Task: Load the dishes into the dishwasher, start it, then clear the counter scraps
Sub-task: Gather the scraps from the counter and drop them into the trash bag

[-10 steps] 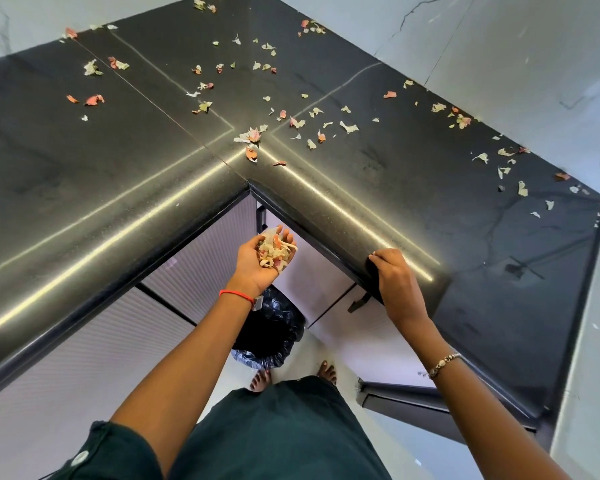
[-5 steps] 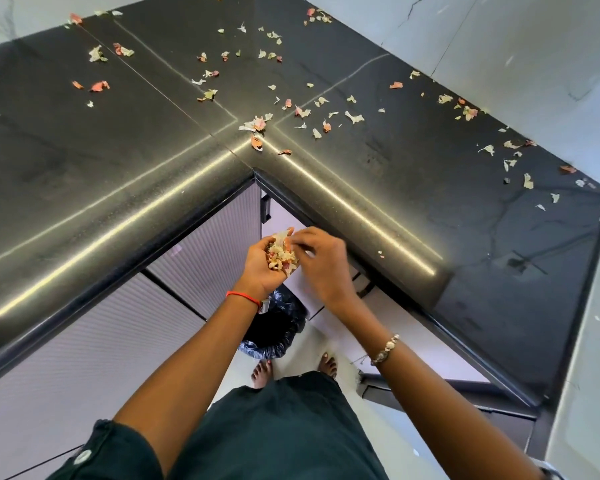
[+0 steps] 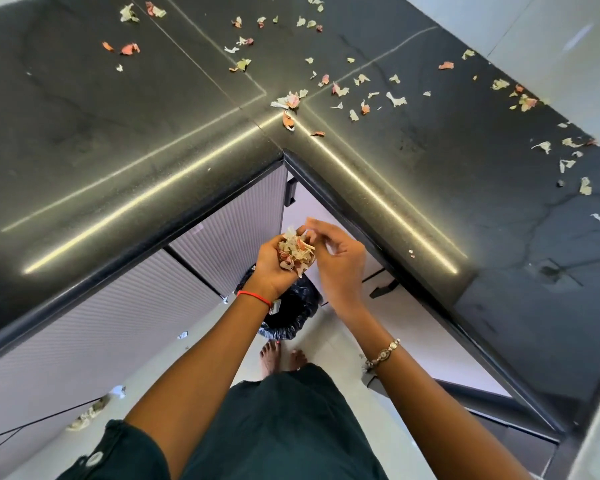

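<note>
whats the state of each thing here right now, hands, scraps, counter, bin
left hand, cupped palm up, holding the handful of scraps
right hand, fingers relaxed beside the handful, holding nothing
loose scraps, scattered on the counter, not yet gathered
bin, open, black liner, on the floor below the hands

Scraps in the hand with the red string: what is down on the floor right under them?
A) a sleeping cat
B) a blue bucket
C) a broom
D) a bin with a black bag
D: the left hand cups the scraps, and just below it on the floor sits the black bin bag, by the person's bare feet.
</note>
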Demonstrator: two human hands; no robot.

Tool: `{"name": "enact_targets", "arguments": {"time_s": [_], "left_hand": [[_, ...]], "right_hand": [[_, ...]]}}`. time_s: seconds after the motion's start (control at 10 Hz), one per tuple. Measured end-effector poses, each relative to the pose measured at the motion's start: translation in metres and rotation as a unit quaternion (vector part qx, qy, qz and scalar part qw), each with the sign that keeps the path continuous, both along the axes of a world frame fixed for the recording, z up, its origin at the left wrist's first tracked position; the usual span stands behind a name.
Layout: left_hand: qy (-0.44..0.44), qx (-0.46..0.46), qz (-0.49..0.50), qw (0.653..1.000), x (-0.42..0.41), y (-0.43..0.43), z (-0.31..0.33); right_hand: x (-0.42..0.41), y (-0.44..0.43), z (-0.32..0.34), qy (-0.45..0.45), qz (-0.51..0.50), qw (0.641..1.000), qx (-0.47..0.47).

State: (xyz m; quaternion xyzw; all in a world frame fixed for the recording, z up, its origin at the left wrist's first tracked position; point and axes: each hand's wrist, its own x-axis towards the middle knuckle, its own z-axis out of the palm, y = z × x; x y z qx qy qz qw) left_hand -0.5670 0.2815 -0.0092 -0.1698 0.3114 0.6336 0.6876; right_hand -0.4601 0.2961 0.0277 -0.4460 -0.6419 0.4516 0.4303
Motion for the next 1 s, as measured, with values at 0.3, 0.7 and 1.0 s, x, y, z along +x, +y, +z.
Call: {"name": "enact_targets", "arguments": {"time_s": [0.3,0.7,1.0], "left_hand": [[0.03,-0.093,-0.007,0.995,0.006,-0.005,-0.07],[0.476,-0.144,-0.211,0.841,-0.003,0.004,-0.325],[0.488,-0.23,-0.221,0.812,-0.019,-0.009,-0.308]], "right_hand": [[-0.017,-0.006,-0.101,0.03,0.054,0.954,-0.293],[-0.033,0.014,-0.376,-0.057,0.062,0.937,-0.338],[-0.041,0.03,-0.354,-0.174,0.057,0.889,-0.42]]}}
